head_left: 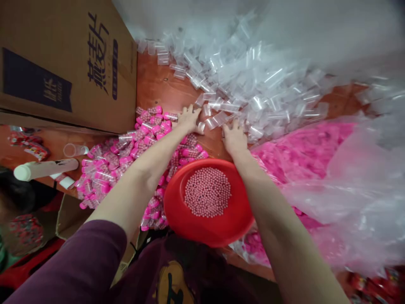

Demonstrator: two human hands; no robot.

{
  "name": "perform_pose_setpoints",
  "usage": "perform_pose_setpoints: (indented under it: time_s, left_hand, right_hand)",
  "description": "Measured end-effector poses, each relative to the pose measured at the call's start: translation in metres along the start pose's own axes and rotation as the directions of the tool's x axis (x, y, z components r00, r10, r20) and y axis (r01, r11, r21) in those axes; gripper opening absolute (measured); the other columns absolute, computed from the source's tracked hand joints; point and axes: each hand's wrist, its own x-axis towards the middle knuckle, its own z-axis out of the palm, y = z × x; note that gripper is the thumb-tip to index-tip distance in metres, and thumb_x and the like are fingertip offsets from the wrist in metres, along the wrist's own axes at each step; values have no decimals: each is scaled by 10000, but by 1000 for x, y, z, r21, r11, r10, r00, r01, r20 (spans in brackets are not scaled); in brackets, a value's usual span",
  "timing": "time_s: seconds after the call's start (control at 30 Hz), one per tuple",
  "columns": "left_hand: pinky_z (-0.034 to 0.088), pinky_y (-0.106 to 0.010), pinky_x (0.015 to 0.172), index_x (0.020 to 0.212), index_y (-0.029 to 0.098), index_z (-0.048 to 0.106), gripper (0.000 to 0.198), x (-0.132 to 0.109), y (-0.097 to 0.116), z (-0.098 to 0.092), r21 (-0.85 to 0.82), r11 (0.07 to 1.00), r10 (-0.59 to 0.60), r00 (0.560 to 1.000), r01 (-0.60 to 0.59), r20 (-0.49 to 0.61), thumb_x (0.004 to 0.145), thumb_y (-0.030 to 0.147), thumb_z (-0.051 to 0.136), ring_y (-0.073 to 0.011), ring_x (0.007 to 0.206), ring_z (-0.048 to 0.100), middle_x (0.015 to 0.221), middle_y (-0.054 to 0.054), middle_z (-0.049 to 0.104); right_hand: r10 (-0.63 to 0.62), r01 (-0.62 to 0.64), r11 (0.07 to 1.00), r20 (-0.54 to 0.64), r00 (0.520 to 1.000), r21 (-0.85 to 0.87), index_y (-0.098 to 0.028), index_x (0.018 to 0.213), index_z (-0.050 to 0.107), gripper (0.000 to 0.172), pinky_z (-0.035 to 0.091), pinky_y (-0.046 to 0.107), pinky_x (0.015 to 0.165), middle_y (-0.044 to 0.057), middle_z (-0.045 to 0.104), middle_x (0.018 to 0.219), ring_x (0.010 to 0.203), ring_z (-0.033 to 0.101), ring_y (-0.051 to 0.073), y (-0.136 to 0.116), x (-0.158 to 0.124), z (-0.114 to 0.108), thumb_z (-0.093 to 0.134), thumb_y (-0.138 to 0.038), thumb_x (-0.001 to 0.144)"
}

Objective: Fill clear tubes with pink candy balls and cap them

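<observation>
My left hand reaches over the table with its fingers spread. It lies between a heap of filled tubes with pink caps and a loose pile of clear plastic tubes; a small clear tube is by its thumb. At the near edge of the clear pile, my right hand rests with fingers apart and slightly bent, fingertips close to the tubes. Neither hand grips anything that I can see. Below and between my forearms stands a red bowl with small pink beads in it.
A large cardboard box stands at the left. In front of it are a white-capped bottle and a clear cup. A clear plastic bag of pink pieces lies at the right. Part of another person shows at the left edge.
</observation>
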Motion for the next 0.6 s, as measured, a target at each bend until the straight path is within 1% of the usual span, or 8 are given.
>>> perform_pose_setpoints:
  time_s: [0.07, 0.13, 0.23, 0.33, 0.43, 0.47, 0.53, 0.6]
  left_hand:
    - [422, -627, 1262, 1590, 279, 540, 938, 2, -2, 7, -14, 997, 72, 996, -73, -49, 763, 428, 957, -461, 1585, 362, 1738, -171, 366]
    - [479, -570, 1229, 1546, 287, 587, 789, 0, 1, 21, -48, 988, 145, 985, -150, -96, 820, 302, 896, -430, 1551, 409, 1662, -148, 448]
    - [509, -590, 1192, 1524, 307, 601, 756, 3, 11, 46, -132, 969, 186, 966, -211, -177, 831, 52, 761, -420, 1499, 479, 1568, -136, 529]
    - [530, -617, 1156, 1414, 275, 661, 737, 19, 24, 61, -372, 902, 127, 958, -220, -258, 770, -84, 689, -406, 1391, 598, 1409, -116, 631]
    - [573, -551, 1102, 1275, 192, 675, 631, 26, 31, 49, -663, 699, 107, 956, -267, -273, 724, -114, 701, -319, 1175, 726, 1096, -33, 688]
    - [569, -526, 1103, 1248, 169, 671, 603, 20, 31, 40, -689, 645, 170, 941, -332, -294, 716, -111, 703, -297, 1163, 729, 1073, -18, 683]
    - [530, -466, 1146, 1223, 156, 667, 607, -8, 30, 16, -661, 608, 321, 898, -440, -302, 688, -132, 666, -268, 1233, 704, 1149, -10, 681]
    - [551, -409, 1090, 1233, 185, 672, 620, -56, 28, -6, -623, 576, 497, 832, -529, -247, 681, -98, 673, -247, 1189, 714, 1167, -5, 694]
  right_hand:
    - [-20, 20, 1000, 0, 1000, 0, -176, 1522, 581, 522, 564, 691, 1070, 279, 355, 1704, 1506, 444, 520, 2, 10, 3, 548, -135, 1003]
    - [-45, 45, 998, -13, 999, 31, -140, 1462, 616, 464, 537, 684, 1112, 281, 416, 1649, 1464, 487, 495, 6, 18, 8, 557, -150, 1001]
    - [-64, 71, 991, -57, 996, 112, -104, 1409, 627, 501, 499, 700, 1148, 282, 501, 1548, 1415, 531, 481, 14, 29, 21, 693, -166, 916]
    - [-52, 86, 965, -140, 989, 249, -87, 1372, 640, 584, 494, 703, 1158, 275, 554, 1485, 1358, 589, 461, 25, 43, 36, 791, -163, 813]
    - [-6, 115, 898, -249, 968, 425, -139, 1298, 678, 461, 507, 644, 1192, 216, 651, 1410, 1313, 645, 383, 36, 50, 42, 784, -269, 869]
    - [25, 122, 867, -286, 958, 484, -170, 1271, 688, 408, 516, 618, 1197, 184, 690, 1368, 1296, 664, 352, 39, 46, 40, 767, -329, 904]
    - [108, 130, 785, -340, 934, 606, -228, 1239, 694, 368, 563, 581, 1155, 120, 750, 1273, 1231, 710, 299, 45, 24, 30, 721, -466, 959]
    - [200, 124, 662, -335, 921, 739, -263, 1250, 686, 438, 641, 547, 1012, 79, 779, 1178, 1096, 763, 266, 50, -18, 12, 682, -599, 969]
